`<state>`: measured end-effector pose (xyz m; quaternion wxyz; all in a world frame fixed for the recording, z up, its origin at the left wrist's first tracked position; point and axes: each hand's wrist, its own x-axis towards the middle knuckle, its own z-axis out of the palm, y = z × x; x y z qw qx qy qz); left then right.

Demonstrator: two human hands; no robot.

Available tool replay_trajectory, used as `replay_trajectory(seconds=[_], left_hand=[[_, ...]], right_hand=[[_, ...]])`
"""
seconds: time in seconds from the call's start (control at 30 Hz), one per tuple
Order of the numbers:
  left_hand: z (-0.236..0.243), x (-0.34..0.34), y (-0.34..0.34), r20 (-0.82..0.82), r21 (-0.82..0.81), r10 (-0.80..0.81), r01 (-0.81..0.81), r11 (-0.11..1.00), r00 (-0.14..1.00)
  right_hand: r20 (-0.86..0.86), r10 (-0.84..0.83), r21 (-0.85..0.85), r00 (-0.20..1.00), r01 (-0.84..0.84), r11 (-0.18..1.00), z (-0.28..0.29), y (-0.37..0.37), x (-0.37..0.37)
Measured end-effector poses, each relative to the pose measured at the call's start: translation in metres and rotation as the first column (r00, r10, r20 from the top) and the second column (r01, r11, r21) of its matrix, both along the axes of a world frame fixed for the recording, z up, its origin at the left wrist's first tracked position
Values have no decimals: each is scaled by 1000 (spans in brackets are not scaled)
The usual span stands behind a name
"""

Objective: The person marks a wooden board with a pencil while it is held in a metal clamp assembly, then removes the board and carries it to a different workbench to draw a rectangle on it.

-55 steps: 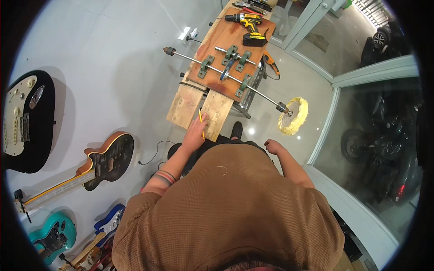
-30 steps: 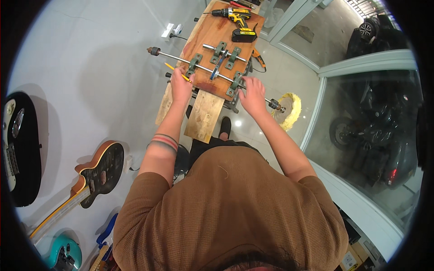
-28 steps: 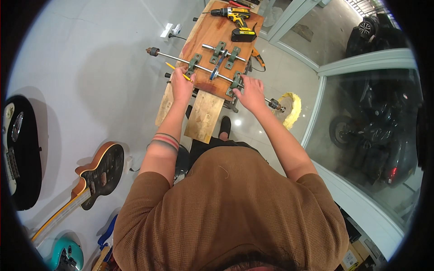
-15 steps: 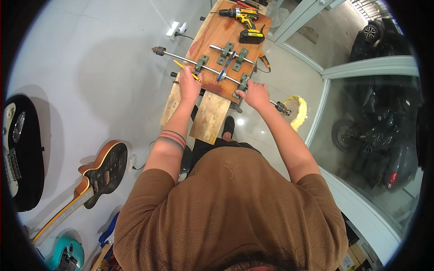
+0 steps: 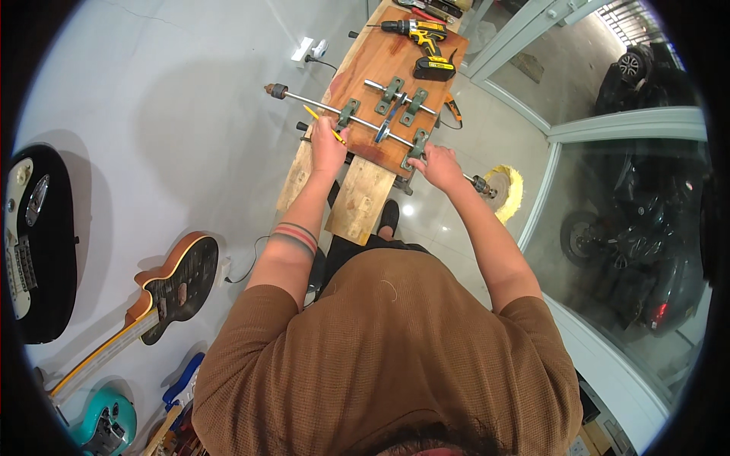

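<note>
My left hand (image 5: pixel 328 149) is closed around a yellow pencil (image 5: pixel 312 112), beside the left green bearing block (image 5: pixel 348 112) on a reddish wooden board (image 5: pixel 363 142). A long steel shaft (image 5: pixel 306 100) runs through this block and the right bearing block (image 5: pixel 419 141), with a drill chuck (image 5: pixel 277 90) on its left end. My right hand (image 5: pixel 441 166) grips the right block, its thumb at the near side and its fingertips partly hidden. A blue-edged pulley (image 5: pixel 382 132) on the shaft links by a belt to a shorter shaft (image 5: pixel 374 84) in two more blocks.
A yellow cordless drill (image 5: pixel 426 38) lies on the board's far end. Off the right side, a second chuck (image 5: pixel 480 185) carries a yellow buffing wheel (image 5: pixel 505 194). A pale plank (image 5: pixel 357 207) juts toward me. Guitars (image 5: pixel 182 285) hang on the left wall; a glass door (image 5: pixel 631 197) stands right.
The whole view has shifted slightly, so the bench sits a little lower and further right. The pencil tilts a bit more steeply, and my right fingers curl closer on the right block.
</note>
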<state>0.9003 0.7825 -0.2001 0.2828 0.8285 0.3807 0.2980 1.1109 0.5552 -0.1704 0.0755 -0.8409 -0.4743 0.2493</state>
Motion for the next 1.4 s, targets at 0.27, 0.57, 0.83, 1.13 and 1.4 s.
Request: replay_trajectory(seconds=[0.27, 0.57, 0.83, 1.13, 1.4], left_hand=[[0, -2, -4, 9, -21, -9, 9, 1000, 1000], [10, 12, 0, 8, -1, 10, -10, 1000, 1000], [4, 7, 13, 18, 70, 2, -3, 998, 1000], [-3, 6, 23, 10, 48, -11, 10, 999, 1000], [-5, 1, 26, 26, 43, -35, 34, 999, 999]], right_hand=[[37, 38, -14, 999, -38, 999, 0, -2, 5], [15, -11, -16, 1000, 11, 1000, 0, 3, 2], [-50, -34, 44, 998, 37, 998, 3, 16, -1], [-175, -58, 40, 983, 66, 997, 8, 16, -2], [-74, -19, 63, 997, 23, 998, 9, 15, -3]])
